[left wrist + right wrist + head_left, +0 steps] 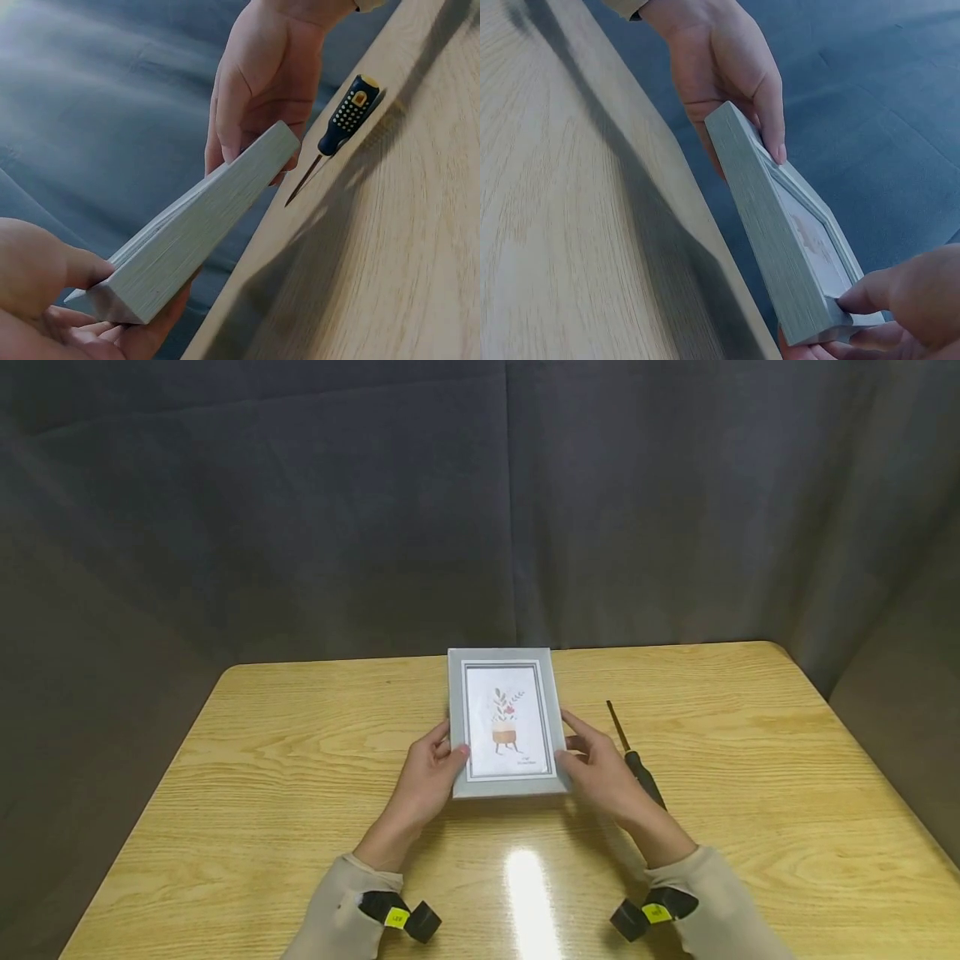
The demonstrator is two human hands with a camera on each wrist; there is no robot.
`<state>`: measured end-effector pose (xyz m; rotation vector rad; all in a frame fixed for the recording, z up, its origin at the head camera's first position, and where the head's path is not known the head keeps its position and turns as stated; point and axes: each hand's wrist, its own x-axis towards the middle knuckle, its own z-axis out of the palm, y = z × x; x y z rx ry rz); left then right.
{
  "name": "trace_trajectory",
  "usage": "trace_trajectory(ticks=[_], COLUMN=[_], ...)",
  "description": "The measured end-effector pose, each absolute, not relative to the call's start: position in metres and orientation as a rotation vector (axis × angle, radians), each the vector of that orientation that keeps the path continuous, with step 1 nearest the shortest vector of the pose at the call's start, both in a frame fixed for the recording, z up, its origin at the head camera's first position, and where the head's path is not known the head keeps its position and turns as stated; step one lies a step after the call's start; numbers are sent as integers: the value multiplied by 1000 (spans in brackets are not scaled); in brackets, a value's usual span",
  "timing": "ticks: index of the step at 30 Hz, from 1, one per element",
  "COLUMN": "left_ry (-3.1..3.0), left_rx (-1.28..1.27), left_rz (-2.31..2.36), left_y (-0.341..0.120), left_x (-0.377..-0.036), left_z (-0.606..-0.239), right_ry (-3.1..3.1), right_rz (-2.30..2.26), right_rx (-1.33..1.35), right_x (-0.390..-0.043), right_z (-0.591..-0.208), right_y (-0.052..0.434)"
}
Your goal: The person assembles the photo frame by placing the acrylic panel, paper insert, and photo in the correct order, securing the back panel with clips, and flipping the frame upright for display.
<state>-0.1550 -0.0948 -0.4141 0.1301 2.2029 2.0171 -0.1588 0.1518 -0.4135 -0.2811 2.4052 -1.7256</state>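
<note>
A pale grey picture frame is held up off the table, its front tilted toward the head camera. Inside it shows a white print of a plant in an orange pot on legs. My left hand grips the frame's left side, thumb on the front and fingers behind. On the opposite side my right hand holds it the same way. In the left wrist view the frame's thick lower edge faces the camera. Both hands also appear around the frame in the right wrist view, the left hand at its far end.
A screwdriver with a dark handle lies on the wooden table, just right of the right hand. Its blade points away from me. A dark cloth curtain hangs behind the table.
</note>
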Motion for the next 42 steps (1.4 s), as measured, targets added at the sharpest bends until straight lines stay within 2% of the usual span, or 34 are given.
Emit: trace_trajectory(ticks=[22, 42], left_ry=[2247, 2286], left_rx=[-20, 62], left_rz=[1848, 1781], left_y=[-94, -96], left_x=[-159, -160], left_z=[-429, -437], right_ry=[2494, 2568], right_rz=[-1502, -1299], right_rx=[-280, -256], right_x=[-163, -165], right_z=[-423, -432], right_y=[153, 154])
